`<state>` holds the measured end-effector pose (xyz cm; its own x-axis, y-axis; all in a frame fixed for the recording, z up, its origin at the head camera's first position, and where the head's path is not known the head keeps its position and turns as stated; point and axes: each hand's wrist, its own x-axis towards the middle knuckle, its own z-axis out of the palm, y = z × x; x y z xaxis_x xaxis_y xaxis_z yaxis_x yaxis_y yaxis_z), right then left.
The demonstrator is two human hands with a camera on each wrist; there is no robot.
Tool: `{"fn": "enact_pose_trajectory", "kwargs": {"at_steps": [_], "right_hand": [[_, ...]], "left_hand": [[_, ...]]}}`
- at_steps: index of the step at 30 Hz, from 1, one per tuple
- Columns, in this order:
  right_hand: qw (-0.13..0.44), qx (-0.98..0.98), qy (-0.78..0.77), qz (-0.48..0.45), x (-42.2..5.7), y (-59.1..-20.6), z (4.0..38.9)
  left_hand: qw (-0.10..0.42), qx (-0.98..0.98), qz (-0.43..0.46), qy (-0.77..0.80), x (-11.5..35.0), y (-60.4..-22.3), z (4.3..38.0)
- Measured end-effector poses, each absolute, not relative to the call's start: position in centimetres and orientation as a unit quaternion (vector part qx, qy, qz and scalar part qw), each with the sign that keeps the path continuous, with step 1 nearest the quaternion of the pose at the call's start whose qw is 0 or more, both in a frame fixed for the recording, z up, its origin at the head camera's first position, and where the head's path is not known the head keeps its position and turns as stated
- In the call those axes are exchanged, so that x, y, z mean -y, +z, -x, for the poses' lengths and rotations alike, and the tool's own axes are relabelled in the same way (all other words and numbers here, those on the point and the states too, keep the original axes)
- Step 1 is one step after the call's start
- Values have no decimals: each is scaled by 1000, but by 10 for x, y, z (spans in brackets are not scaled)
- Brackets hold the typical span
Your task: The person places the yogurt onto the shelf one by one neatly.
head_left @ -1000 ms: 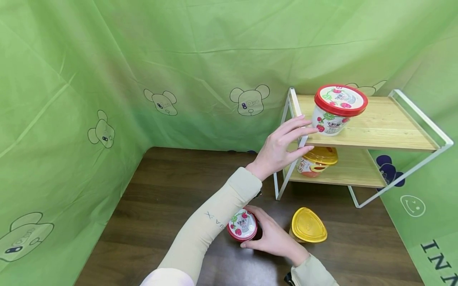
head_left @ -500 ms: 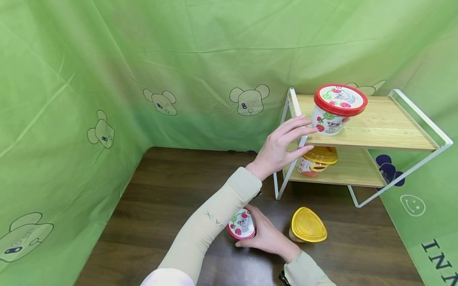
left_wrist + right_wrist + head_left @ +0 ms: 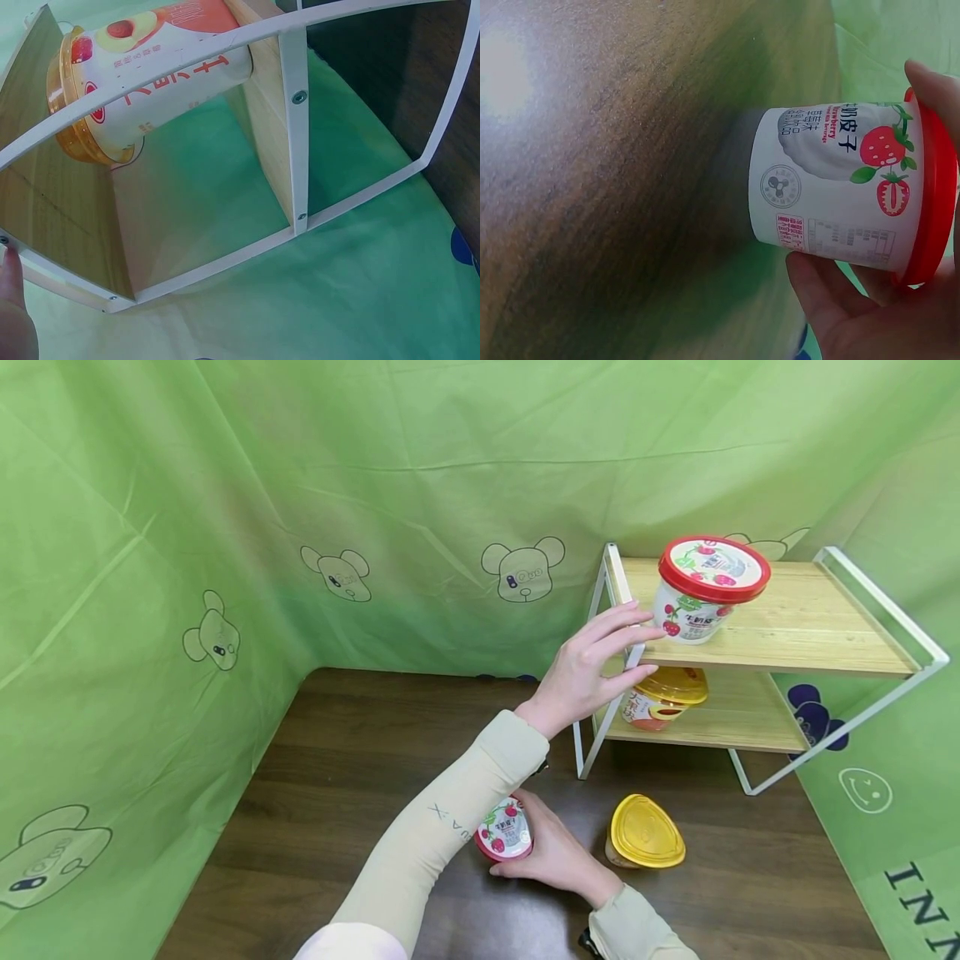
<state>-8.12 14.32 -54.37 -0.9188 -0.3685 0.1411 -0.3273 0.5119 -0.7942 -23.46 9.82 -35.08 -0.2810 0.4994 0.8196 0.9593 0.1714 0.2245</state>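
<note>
My right hand (image 3: 553,847) grips a red-lidded strawberry milk tub (image 3: 504,829) at the table, thumb and fingers around its side. The right wrist view shows the tub's white wall (image 3: 832,187) with strawberry print; my left sleeve hides part of its lid in the head view. My left hand (image 3: 592,668) lies at the left end of a two-tier shelf (image 3: 817,618), fingers stretched out. Its fingertips are at a second red-lidded strawberry tub (image 3: 708,589) on the top board. In the left wrist view, one digit (image 3: 13,300) touches the white frame.
A yellow-lidded tub (image 3: 663,697) stands on the lower board, behind the white side frame (image 3: 296,120). Another yellow-lidded tub (image 3: 645,832) is on the dark wooden table (image 3: 360,760), right of my right hand. Green printed cloth (image 3: 420,460) encloses the table.
My right hand and the strawberry tub it holds have slid slightly left. My left hand, the shelf and the other tubs have stayed put.
</note>
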Motion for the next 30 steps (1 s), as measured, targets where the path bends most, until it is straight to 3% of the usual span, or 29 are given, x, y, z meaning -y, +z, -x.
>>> {"fn": "enact_pose_trajectory", "kwargs": {"at_steps": [30], "right_hand": [[25, -870, -472, 141, -143, -541, 78]], "left_hand": [[294, 707, 517, -382, -97, -350, 234]]}}
